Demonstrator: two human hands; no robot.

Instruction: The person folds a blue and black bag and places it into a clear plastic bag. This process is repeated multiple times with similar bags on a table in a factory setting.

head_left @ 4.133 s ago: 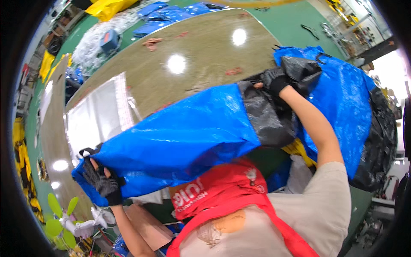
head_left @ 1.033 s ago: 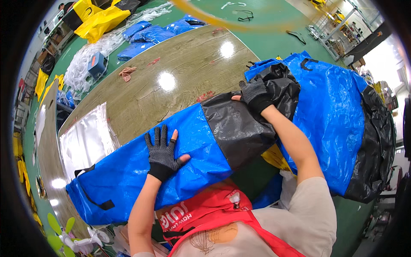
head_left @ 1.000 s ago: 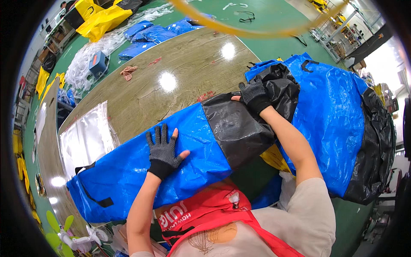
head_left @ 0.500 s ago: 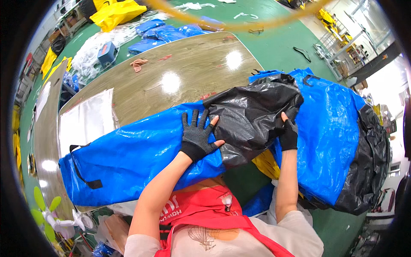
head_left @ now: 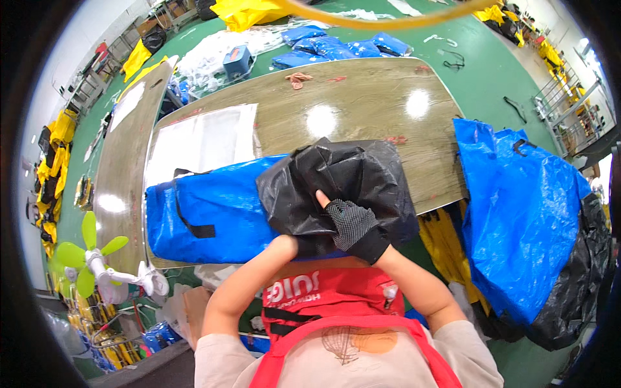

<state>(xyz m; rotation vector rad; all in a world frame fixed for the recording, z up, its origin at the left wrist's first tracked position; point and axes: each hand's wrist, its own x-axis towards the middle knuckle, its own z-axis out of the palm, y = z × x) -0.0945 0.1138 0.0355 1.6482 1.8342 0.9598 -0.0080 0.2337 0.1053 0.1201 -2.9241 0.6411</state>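
Note:
A blue woven-plastic bag [head_left: 226, 223] with a black strap lies across the near edge of the table. Its black end [head_left: 336, 165] is bunched up and folded toward the middle. On that black material rests my right hand [head_left: 356, 226], in a black fingerless glove with a dotted back. One bare finger stretches forward, and the hand looks flat against the folds. The fingers of my left hand [head_left: 312, 246] are out of sight under the black end; only the wrist and a bit of dark glove show.
A brown wood-grain table [head_left: 362, 97] carries white sheets [head_left: 207, 139] and a pinkish scrap [head_left: 297, 80]. A big blue-and-black bag pile [head_left: 524, 213] hangs at the right. A green-bladed fan [head_left: 90, 249] stands at the left. Blue packets [head_left: 336, 48] lie on the floor beyond.
The bag's black end has moved left and away from the pile, and the bag takes up less length. My right hand has come left; my left hand has slipped under the black material.

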